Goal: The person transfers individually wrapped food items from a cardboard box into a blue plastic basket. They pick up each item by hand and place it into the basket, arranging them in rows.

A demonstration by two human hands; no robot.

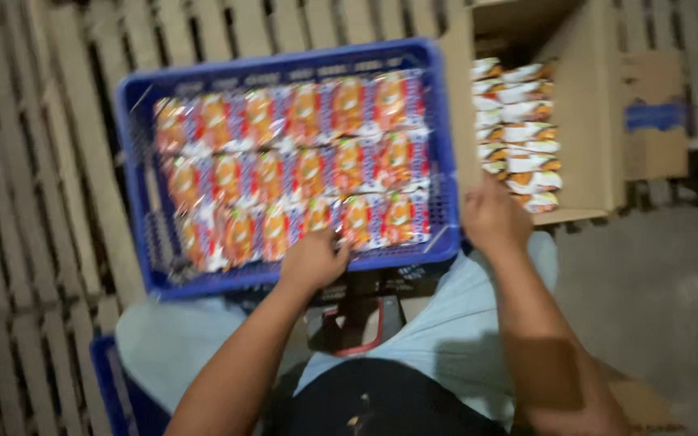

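On the wooden pallet (58, 145) in front of the seated person sits a blue plastic crate (438, 145), filled with three rows of orange-and-white snack packets (300, 161) lying flat and close together. The left hand (313, 260) rests at the near edge of the crate, fingers curled down onto a packet in the near row; whether they pinch it or merely press it flat is lost in the motion blur. The right hand (490, 218) reaches to the open cardboard box (591, 121) just right of the crate, at the near end of a stack of like packets (519, 133) standing on edge inside; the fingers are hidden behind the hand, so their spread cannot be told. To do this arranging well, it seems wise to keep the left hand steadying the near row so packets do not ride over each other, and to draw packets from the box squarely.
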